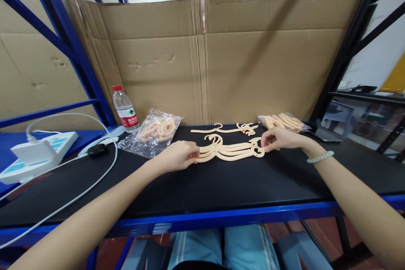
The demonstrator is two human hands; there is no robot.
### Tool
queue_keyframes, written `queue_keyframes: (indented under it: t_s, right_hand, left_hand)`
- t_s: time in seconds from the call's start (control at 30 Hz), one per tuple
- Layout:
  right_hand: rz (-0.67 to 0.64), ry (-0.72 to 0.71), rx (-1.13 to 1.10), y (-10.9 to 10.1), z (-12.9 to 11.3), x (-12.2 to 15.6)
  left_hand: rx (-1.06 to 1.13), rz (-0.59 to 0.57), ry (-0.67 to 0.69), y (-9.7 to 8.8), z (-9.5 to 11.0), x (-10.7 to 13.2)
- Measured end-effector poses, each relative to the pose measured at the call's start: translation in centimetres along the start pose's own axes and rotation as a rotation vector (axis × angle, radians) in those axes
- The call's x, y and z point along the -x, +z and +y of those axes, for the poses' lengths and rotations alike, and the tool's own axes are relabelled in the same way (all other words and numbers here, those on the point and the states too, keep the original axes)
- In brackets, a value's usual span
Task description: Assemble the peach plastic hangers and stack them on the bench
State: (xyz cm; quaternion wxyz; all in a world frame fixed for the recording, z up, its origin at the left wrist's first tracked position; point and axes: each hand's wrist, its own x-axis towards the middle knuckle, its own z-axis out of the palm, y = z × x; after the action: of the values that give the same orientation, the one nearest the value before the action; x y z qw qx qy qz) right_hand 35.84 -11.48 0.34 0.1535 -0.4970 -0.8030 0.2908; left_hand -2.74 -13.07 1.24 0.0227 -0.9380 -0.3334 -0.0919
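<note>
From the left, the left hand (182, 156) pinches the near-side ends of the cream hangers (236, 152), which lie as a bunch on the black tabletop (234, 190), directly between both hands. Their long axis runs crosswise, left to right, hooks pointing away. The right hand (280, 140) pinches the opposite end, so neither is nearer.

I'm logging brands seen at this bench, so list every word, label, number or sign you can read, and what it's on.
"农夫山泉": white on red, on the label of the bottle; small and soft, so a likely reading.
Other print on that label: too small to read.
Nothing else is legible.
</note>
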Motion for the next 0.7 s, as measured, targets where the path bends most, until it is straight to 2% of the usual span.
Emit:
queue_keyframes:
  t_s: [0.23,0.4,0.57,0.7]
  right_hand:
    - [0.034,-0.017,0.047,0.9,0.7,-0.9]
    - [0.116,-0.050,0.128,1.1,1.2,-1.4]
    - [0.173,-0.059,0.214,1.4,0.9,-1.4]
    - [0.170,-0.068,0.231,1.3,0.7,-1.3]
  left_hand:
    - [-0.061,0.005,-0.010,0.4,-0.2,-0.1]
    - [-0.116,0.038,-0.030,1.0,-0.8,-0.3]
    - [-0.152,0.084,-0.046,1.5,-1.3,-0.3]
    - [-0.159,0.106,-0.046,1.5,-1.3,-0.2]
